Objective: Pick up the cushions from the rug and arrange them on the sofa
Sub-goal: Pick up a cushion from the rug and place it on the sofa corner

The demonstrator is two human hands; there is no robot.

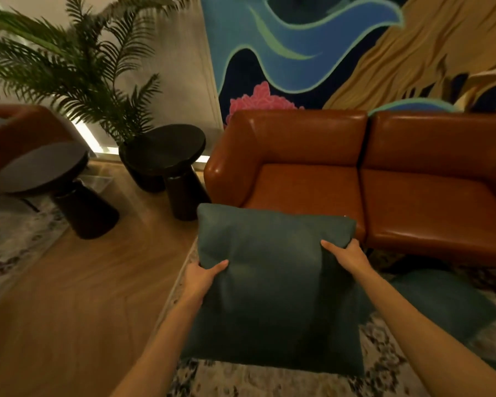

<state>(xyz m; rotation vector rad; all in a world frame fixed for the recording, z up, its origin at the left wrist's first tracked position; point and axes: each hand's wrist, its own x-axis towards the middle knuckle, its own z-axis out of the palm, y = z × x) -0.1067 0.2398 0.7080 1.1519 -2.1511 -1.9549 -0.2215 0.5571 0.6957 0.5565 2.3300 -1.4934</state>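
A large dark teal cushion [272, 285] is held up in front of me, just short of the sofa's front edge. My left hand [202, 277] grips its left side with the thumb on top. My right hand [347, 255] grips its right side near the upper corner. A second teal cushion [447, 305] lies on the patterned rug [384, 365] to the right, below the sofa. The brown leather sofa [312, 184] stands ahead with bare seats.
Two black round side tables [166, 147] [45, 167] stand to the left on the wood floor. A potted palm [78, 70] rises behind them. A brown armchair [17, 130] is at far left. A painted mural [341, 50] covers the wall behind the sofa.
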